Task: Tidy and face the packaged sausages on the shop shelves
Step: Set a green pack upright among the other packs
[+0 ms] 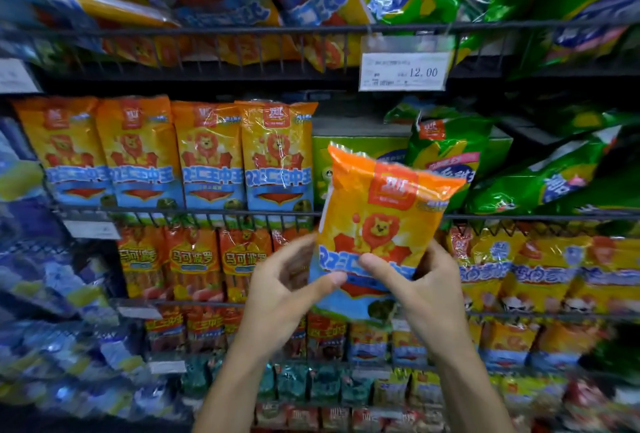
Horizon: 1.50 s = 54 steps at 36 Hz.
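Note:
Both hands hold one orange sausage pack (pixel 377 210) with a lion picture, face towards me and tilted a little to the right, in front of the middle shelf. My left hand (pixel 287 280) grips its lower left edge, thumb on the front. My right hand (pixel 419 283) grips its lower right part, thumb across the blue label. Several matching lion packs (pixel 166 152) stand upright in a row on the middle shelf to the left. Right of that row is a gap with a green box (pixel 346 148) behind it.
Green corn-picture packs (pixel 519 169) lie slumped on the middle shelf at right. A black wire rail (pixel 173 214) fronts that shelf. A price tag reading 12.00 (pixel 403 71) hangs from the upper rail. Shelves below carry red, orange and yellow sausage packs (pixel 194 259).

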Available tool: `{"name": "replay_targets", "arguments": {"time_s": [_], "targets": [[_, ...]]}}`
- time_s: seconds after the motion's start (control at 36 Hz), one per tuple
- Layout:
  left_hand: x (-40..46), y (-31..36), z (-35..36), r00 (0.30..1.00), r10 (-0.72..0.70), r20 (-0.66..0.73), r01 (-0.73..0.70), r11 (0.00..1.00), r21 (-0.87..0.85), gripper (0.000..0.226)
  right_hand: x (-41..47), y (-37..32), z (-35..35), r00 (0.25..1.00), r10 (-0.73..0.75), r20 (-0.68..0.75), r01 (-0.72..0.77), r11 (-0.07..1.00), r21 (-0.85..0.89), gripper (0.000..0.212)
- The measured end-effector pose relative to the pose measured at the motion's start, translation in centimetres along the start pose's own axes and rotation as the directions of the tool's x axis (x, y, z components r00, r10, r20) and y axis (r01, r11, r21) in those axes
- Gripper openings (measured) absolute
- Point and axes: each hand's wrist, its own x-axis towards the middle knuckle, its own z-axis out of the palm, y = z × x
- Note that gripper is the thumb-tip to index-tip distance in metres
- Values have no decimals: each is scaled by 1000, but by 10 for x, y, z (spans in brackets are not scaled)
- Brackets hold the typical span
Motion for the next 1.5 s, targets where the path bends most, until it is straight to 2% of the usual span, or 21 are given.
{"name": "replay_targets", "arguments": {"time_s": [0.06,0.14,0.25,0.33,0.44,0.5,0.61,0.69,0.83,0.97,1.11,1.19,1.28,1.42,1.5], "targets": [[11,11,0,997,70,-40,-70,998,6,54,14,-13,2,998,-56,9,56,998,13,39],[34,30,3,980,183,-82,-185,983,-15,51,39,-29,5,989,-148,3,148,987,71,37],[67,38,2,951,271,-149,-280,959,-37,61,66,-31,8,980,-193,57,188,979,79,32],[85,34,0,947,258,-191,-275,959,-65,61,80,-18,7,979,-185,79,182,982,48,33],[102,21,-3,963,207,-173,-221,973,-66,57,93,1,11,979,-205,16,205,978,-26,36],[105,18,-4,970,196,-147,-203,979,-33,59,96,9,14,977,-213,-11,213,977,-31,33],[112,19,-2,960,238,-145,-238,971,17,54,105,15,20,976,-215,-42,214,976,-29,45],[117,15,-1,949,266,-171,-254,963,87,53,112,20,21,981,-190,-44,186,979,-85,44],[112,-8,2,936,303,-179,-262,939,222,64,112,44,17,993,-118,-3,113,961,-253,47],[116,-31,4,860,458,-226,-357,855,375,57,115,53,13,999,-28,25,36,888,-458,47],[125,-48,-1,797,604,-19,-481,653,585,51,120,54,15,996,-87,13,79,820,-567,48],[130,-55,-2,758,651,37,-512,560,651,46,127,55,19,993,-116,-8,84,761,-643,41],[135,-55,-8,723,685,86,-534,476,698,44,134,54,20,997,-81,-22,44,728,-685,35],[138,-54,-17,736,645,204,-538,376,754,53,134,52,20,1000,-5,-14,-6,733,-680,27],[136,-51,-19,761,608,226,-530,382,757,56,138,49,17,998,63,-20,-61,761,-646,31]]}}
